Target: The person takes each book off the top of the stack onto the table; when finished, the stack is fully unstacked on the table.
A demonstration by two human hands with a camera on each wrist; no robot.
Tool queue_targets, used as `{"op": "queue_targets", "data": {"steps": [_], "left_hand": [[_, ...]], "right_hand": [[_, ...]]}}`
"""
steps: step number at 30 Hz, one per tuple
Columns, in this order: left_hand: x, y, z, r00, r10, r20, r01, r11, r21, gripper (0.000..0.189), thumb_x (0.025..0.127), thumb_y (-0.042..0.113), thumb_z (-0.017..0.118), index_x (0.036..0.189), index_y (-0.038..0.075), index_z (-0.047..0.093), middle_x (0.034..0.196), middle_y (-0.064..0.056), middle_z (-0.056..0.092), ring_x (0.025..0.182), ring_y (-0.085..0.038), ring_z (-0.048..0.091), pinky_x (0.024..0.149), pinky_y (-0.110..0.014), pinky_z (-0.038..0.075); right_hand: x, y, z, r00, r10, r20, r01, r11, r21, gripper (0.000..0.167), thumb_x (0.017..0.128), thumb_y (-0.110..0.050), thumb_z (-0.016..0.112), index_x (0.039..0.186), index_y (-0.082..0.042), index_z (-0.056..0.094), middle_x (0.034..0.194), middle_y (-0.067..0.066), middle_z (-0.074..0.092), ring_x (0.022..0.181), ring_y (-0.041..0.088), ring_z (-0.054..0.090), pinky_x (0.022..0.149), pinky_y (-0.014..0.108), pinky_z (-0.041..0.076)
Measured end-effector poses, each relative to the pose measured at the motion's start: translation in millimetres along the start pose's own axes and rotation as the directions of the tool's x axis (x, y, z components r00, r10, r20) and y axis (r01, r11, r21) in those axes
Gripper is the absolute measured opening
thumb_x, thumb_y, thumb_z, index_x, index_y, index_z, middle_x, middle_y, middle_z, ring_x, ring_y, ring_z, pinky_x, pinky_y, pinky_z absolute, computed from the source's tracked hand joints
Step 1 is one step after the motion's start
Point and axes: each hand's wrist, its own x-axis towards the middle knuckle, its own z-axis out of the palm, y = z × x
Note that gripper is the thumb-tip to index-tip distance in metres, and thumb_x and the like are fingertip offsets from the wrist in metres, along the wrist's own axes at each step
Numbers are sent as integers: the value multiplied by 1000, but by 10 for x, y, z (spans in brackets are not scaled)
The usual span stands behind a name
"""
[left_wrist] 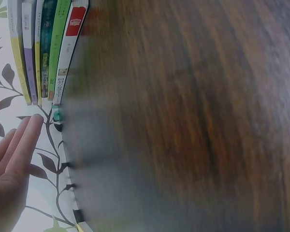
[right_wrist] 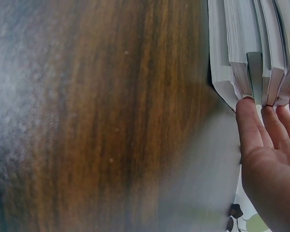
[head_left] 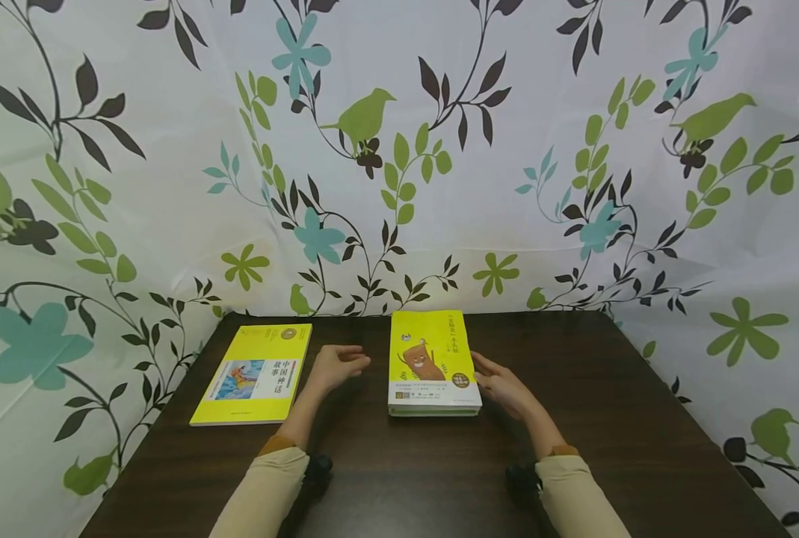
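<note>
A stack of several books stands in the middle of the table, topped by a yellow book (head_left: 429, 344) with a cartoon wooden figure on its cover. My right hand (head_left: 507, 390) is at the stack's right side. In the right wrist view its fingertips touch the page edges (right_wrist: 239, 48), and nothing is gripped. My left hand (head_left: 334, 370) hovers to the left of the stack with a gap between, its fingers fairly straight and holding nothing. The left wrist view shows the coloured spines (left_wrist: 50, 53) of the stacked books beyond those fingers.
Another yellow book (head_left: 264, 344), with a picture panel on its cover, lies flat at the table's left, beside my left hand. The dark wooden table (head_left: 426, 478) ends at the back against a white curtain-like sheet (head_left: 540, 172) printed with birds and leaves.
</note>
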Motion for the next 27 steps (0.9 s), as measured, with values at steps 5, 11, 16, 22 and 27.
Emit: {"op": "queue_targets", "data": {"steps": [5,11,16,22,27], "left_hand": [[-3,28,38,1000,-5,12,6,999,-31,47,85,12,76,125,-7,62,112,-23,70,93,-29,72,80,-42,58],[16,20,97,999,-12,39,14,999,-50,49,85,12,75,127,-8,60,112,-23,70,96,-30,72,81,-42,58],[31,30,153,998,-17,59,21,998,-63,51,85,13,76,128,-9,59,114,-23,69,98,-31,71,81,-41,58],[43,-7,234,998,-8,65,14,995,-97,50,85,12,75,126,-11,59,114,-26,68,99,-34,71,79,-40,58],[17,11,294,996,18,86,-8,993,-120,50,87,10,74,126,-15,57,117,-30,66,98,-34,71,79,-41,58]], "right_hand": [[7,-2,6,1000,-1,-2,1,1000,-11,58,102,-13,46,156,-15,25,162,15,19,145,35,29,112,54,31],[2,-8,1,1000,1,2,-1,1000,-18,58,102,-13,45,156,-14,24,162,16,18,145,36,29,112,54,32],[3,-20,-8,1000,4,6,-4,1000,0,58,102,-13,46,157,-15,24,163,14,18,146,34,27,113,52,31],[4,-9,-10,1000,0,3,-1,1000,3,58,102,-13,46,156,-15,24,163,14,18,147,33,26,113,52,31],[0,3,-12,1000,-3,4,3,1000,9,58,102,-13,46,156,-15,24,162,14,19,146,34,27,113,53,31]]}}
